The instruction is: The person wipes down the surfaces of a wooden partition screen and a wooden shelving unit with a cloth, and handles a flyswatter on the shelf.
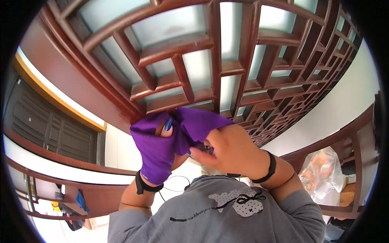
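A purple cloth [154,141] is bunched between my two hands, just below the dark red wooden lattice [176,83]. My left hand [167,131] is largely wrapped by the cloth; its thumb with a blue nail presses on the fabric. The cloth hangs over that wrist down to a black band. On the other side, my right hand [223,146] has its fingers bent and pinched at the cloth's edge. Its fingertips are partly hidden under the fabric. The cloth's upper edge touches or nearly touches the lattice's lower bars.
Pale panels show behind the lattice. A dark door [52,121] stands at the left. A clear plastic bag [322,172] sits by wooden shelving at the right. Lower left, a blue item [82,200] hangs near a shelf. A thin dark cable runs below my hands.
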A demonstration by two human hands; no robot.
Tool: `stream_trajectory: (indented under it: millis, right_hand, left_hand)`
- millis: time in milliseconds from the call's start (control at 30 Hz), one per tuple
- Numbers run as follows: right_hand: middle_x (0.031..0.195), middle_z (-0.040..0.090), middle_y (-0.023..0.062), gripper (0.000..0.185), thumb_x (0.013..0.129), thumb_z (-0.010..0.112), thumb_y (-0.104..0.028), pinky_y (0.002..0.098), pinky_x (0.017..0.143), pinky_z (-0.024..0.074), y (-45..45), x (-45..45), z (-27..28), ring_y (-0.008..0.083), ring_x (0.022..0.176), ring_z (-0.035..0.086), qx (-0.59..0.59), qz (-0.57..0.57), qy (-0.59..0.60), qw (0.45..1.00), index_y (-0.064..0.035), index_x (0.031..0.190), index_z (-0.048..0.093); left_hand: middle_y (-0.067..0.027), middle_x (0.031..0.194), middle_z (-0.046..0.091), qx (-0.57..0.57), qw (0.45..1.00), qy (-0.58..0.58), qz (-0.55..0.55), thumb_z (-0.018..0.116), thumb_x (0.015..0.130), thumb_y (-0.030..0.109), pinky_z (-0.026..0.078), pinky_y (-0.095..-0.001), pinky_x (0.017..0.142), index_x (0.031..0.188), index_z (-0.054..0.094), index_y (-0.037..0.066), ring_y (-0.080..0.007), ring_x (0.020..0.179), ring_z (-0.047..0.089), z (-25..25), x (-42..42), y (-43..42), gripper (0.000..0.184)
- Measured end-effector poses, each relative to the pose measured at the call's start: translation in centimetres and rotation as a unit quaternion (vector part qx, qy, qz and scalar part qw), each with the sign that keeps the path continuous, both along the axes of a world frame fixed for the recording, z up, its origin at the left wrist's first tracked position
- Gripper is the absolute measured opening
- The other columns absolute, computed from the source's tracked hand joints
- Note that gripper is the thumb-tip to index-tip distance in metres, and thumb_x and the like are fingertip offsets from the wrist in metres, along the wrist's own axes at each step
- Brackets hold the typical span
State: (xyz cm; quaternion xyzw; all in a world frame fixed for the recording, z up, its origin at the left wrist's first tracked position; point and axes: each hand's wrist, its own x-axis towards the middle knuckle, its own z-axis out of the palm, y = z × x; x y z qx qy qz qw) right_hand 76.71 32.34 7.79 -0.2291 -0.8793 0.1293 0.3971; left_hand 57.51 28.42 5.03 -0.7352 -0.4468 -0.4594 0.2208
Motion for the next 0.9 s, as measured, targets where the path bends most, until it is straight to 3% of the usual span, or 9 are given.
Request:
stream_trajectory:
  millis: [100,267,400,533,567,700,800,833,900]
  right_hand:
    - [0.058,0.057,0.0084,0.034,0.075,0.071,-0.031,0.0370,0.045,0.0454,-0.1,1.3,0.5,0.0269,0.051,0.058,0.009,-0.038,-0.024,0.999,-0.0093,0.101,0.062]
    - [0.064,0.060,0.0085,0.035,0.072,0.075,-0.026,0.0368,0.047,0.0470,-0.3,2.6,1.0,0.0281,0.052,0.059,0.010,-0.086,-0.022,0.996,-0.0097,0.101,0.062]
    - [0.062,0.058,0.0077,0.035,0.073,0.074,-0.027,0.0371,0.046,0.0460,0.0,1.1,1.1,0.0280,0.050,0.058,-0.014,-0.052,-0.006,0.999,-0.0083,0.100,0.062]
    - [0.057,0.056,0.0069,0.035,0.073,0.074,-0.028,0.0367,0.044,0.0447,0.0,-0.8,1.0,0.0269,0.047,0.056,-0.026,-0.001,0.002,1.000,-0.0065,0.099,0.062]
    - [0.086,0.064,0.0102,0.046,0.071,0.076,-0.021,0.0335,0.050,0.0490,0.0,-0.5,1.0,0.0238,0.059,0.063,-0.031,0.003,-0.045,0.999,-0.0043,0.109,0.059]
    - [0.092,0.064,0.0117,0.046,0.069,0.077,-0.021,0.0343,0.055,0.0506,0.1,0.0,0.4,0.0269,0.067,0.064,-0.025,0.014,-0.082,0.996,-0.0047,0.108,0.059]
    - [0.091,0.064,0.0123,0.042,0.069,0.077,-0.021,0.0349,0.056,0.0509,0.1,0.8,0.7,0.0281,0.068,0.064,0.011,0.017,-0.035,0.999,-0.0052,0.104,0.061]
    - [0.087,0.064,0.0122,0.038,0.069,0.077,-0.021,0.0347,0.053,0.0502,0.4,0.9,0.4,0.0274,0.065,0.063,0.039,0.016,0.007,0.999,-0.0053,0.101,0.062]
    - [0.086,0.065,0.0119,0.035,0.069,0.076,-0.019,0.0342,0.052,0.0499,0.8,1.5,-0.1,0.0267,0.063,0.063,0.071,0.009,0.041,0.997,-0.0058,0.098,0.063]
  left_hand:
    - [-0.0136,0.109,0.056,-0.010,0.999,-0.002,-0.034,0.082,0.064,0.024,0.043,-0.0477,0.083,0.136,0.036,0.017,-0.0371,0.094,0.056,0.4,0.5,0.0,0.085]
    - [-0.0121,0.096,0.060,-0.025,0.997,0.003,-0.074,0.084,0.064,0.025,0.046,-0.0430,0.076,0.126,0.044,0.012,-0.0329,0.088,0.060,1.7,1.3,0.4,0.075]
    - [-0.0123,0.098,0.058,-0.071,0.979,-0.132,-0.137,0.079,0.069,0.025,0.046,-0.0412,0.078,0.120,0.048,0.009,-0.0307,0.090,0.058,0.7,0.4,0.8,0.062]
    - [-0.0154,0.125,0.047,-0.336,0.823,-0.400,-0.223,0.068,0.075,0.042,0.036,-0.0456,0.099,0.134,0.036,0.007,-0.0319,0.114,0.048,0.3,-1.1,0.0,0.076]
    - [-0.0161,0.131,0.044,-0.395,0.760,-0.457,-0.239,0.066,0.077,0.046,0.033,-0.0467,0.104,0.137,0.033,0.006,-0.0322,0.120,0.046,0.3,-1.4,-0.2,0.079]
    - [-0.0177,0.140,0.039,-0.451,0.651,-0.538,-0.289,0.065,0.076,0.051,0.030,-0.0477,0.111,0.143,0.027,0.007,-0.0328,0.129,0.040,0.5,-2.1,-0.9,0.088]
    - [-0.0169,0.132,0.044,-0.469,0.747,-0.348,-0.317,0.064,0.078,0.044,0.034,-0.0442,0.107,0.134,0.038,0.006,-0.0317,0.124,0.044,-0.3,-3.2,-0.8,0.072]
    - [-0.0152,0.123,0.052,-0.458,0.800,-0.223,-0.317,0.063,0.079,0.039,0.036,-0.0416,0.103,0.124,0.049,0.005,-0.0298,0.116,0.050,0.1,-3.2,-0.4,0.058]
    - [-0.0122,0.105,0.063,-0.337,0.892,-0.050,-0.296,0.065,0.078,0.031,0.046,-0.0363,0.090,0.108,0.063,0.006,-0.0271,0.097,0.060,-0.6,-2.6,0.0,0.039]
